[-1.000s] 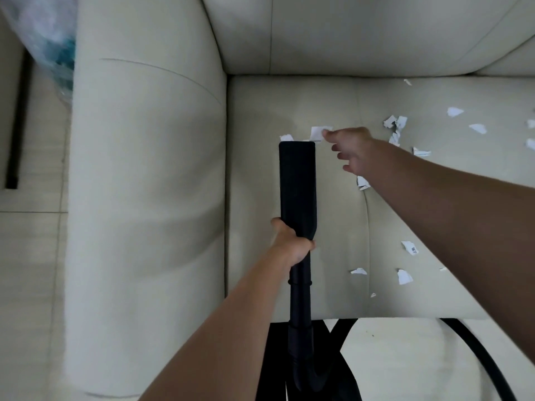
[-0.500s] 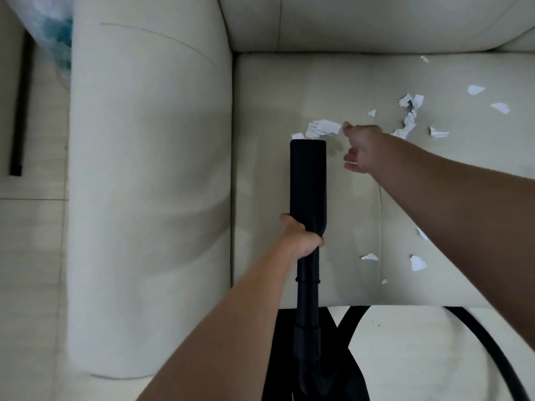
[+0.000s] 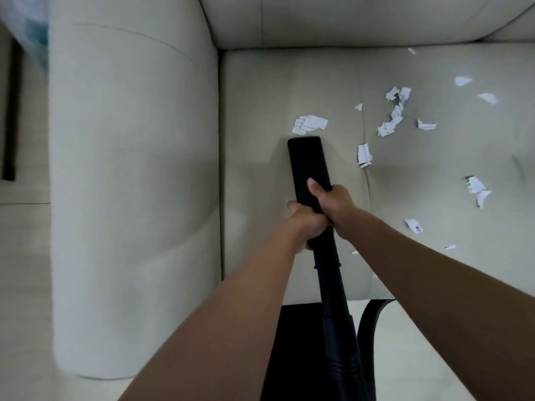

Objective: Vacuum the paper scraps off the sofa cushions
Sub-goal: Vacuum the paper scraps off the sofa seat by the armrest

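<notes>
A black flat vacuum nozzle (image 3: pixel 307 160) on a black tube lies on the cream sofa seat cushion (image 3: pixel 254 91), tip pointing away from me. My left hand (image 3: pixel 304 224) grips the nozzle's lower end. My right hand (image 3: pixel 333 201) grips it just beside and above the left, thumb along the top. A white paper scrap (image 3: pixel 309 123) lies just beyond the nozzle tip, a small gap apart. Several more scraps are spread to the right, among them a crumpled cluster (image 3: pixel 393 117) and one scrap (image 3: pixel 364 154) beside the nozzle.
The wide sofa armrest (image 3: pixel 130 183) rises to the left of the cushion, and the backrest (image 3: pixel 347 18) runs along the top. A black hose (image 3: pixel 369 316) loops over the pale floor in front of the sofa. A plastic bag (image 3: pixel 29 27) shows at upper left.
My right hand let go of the scrap near the nozzle tip and came back to grip the nozzle above my left hand. The scrap now lies on the cushion just past the tip.
</notes>
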